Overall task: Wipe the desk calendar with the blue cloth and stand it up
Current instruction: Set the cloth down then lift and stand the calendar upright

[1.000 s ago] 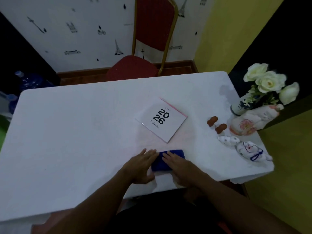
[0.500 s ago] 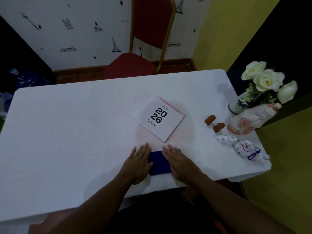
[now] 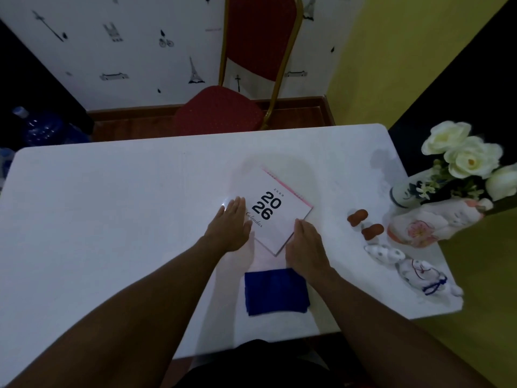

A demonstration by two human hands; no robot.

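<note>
Head view: the desk calendar [image 3: 279, 212] lies flat and skewed on the white table [image 3: 112, 219]. The left hand [image 3: 232, 226] rests spread at its left edge, the right hand [image 3: 305, 247] at its near right edge; both are flat and grasp nothing. The folded blue cloth [image 3: 275, 291] sits just nearer, untouched. One hand should probably pin the calendar while the other fetches the cloth and wipes with light strokes, so it doesn't skid toward the figurines [image 3: 414, 271].
</note>
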